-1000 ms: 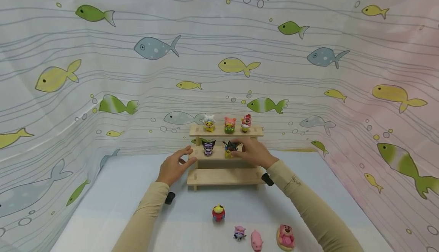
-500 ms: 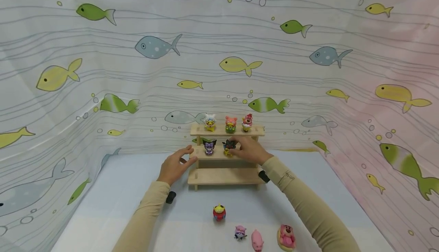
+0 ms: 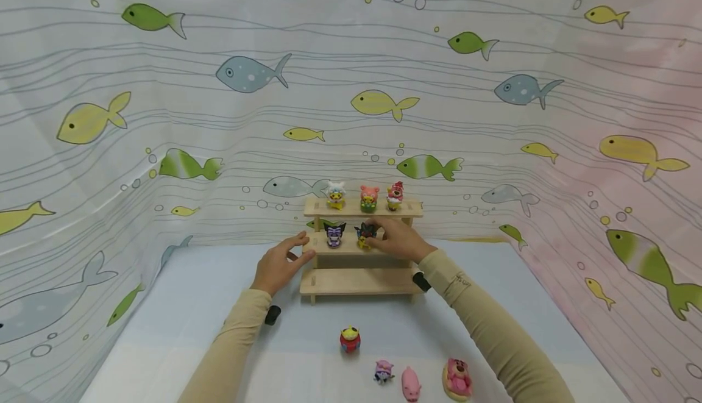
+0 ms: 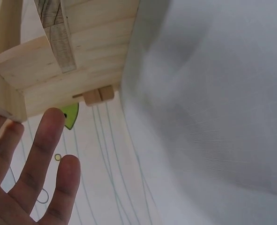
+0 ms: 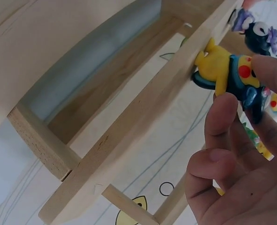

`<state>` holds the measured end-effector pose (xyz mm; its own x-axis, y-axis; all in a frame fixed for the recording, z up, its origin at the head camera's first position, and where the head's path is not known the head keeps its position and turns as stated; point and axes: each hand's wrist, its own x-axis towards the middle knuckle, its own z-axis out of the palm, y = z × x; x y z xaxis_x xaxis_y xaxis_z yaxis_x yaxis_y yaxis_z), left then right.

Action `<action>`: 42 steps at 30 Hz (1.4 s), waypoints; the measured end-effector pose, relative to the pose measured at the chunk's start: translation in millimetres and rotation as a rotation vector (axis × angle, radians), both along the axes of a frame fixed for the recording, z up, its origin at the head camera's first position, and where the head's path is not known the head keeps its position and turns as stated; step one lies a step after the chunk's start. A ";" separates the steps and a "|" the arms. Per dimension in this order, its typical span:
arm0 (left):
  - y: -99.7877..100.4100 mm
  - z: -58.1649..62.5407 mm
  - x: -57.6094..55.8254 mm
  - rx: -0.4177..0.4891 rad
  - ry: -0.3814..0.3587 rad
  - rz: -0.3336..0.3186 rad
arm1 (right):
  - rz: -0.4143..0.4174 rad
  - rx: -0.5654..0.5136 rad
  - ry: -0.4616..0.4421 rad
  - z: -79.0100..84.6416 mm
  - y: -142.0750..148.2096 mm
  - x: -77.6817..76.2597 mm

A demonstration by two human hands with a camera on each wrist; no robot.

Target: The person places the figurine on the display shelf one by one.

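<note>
A three-tier wooden stand (image 3: pixel 359 281) stands on the table. My right hand (image 3: pixel 403 239) pinches a yellow figurine with a dark hood (image 5: pixel 218 70) between thumb and fingers. In the right wrist view, its feet meet the middle tier's board. To its left on that tier stands a purple-and-black figurine (image 3: pixel 334 236). My left hand (image 3: pixel 278 264) is at the tier's left end, fingers extended and loosely bent. Some of its fingertips touch the board's end (image 4: pixel 7 101) in the left wrist view; the thumb is hidden there.
On the top tier stand a white-hooded figurine (image 3: pixel 336 196), a pink-hooded one (image 3: pixel 368 199) and a red-hatted one (image 3: pixel 394 196). Nearer on the table are a red-and-yellow figurine (image 3: pixel 350 339), a small purple one (image 3: pixel 384 372), a pink pig (image 3: pixel 411 384) and a pink bear (image 3: pixel 457 379).
My right hand and the hooded figurine have shifted slightly left on the middle tier since a second ago. My left hand stays at the stand's left end.
</note>
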<state>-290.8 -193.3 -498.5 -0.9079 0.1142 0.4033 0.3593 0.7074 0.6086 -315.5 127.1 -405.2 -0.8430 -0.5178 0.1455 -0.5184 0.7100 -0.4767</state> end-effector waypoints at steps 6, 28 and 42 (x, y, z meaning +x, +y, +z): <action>0.3 0.6 1.4 -0.007 0.019 -0.004 | -0.011 0.007 -0.001 -0.5 -0.5 -0.5; -0.9 0.2 -0.1 -0.004 0.009 -0.006 | -0.130 -0.059 0.028 9.2 14.2 19.6; 0.5 -1.1 -1.0 -0.003 -0.007 -0.003 | -0.145 -0.183 0.176 2.1 25.1 47.9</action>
<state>-291.8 -192.8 -499.6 -0.9103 0.1183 0.3966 0.3573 0.7080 0.6091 -267.6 152.2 -403.2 -0.8599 -0.3453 0.3760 -0.5037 0.6932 -0.5155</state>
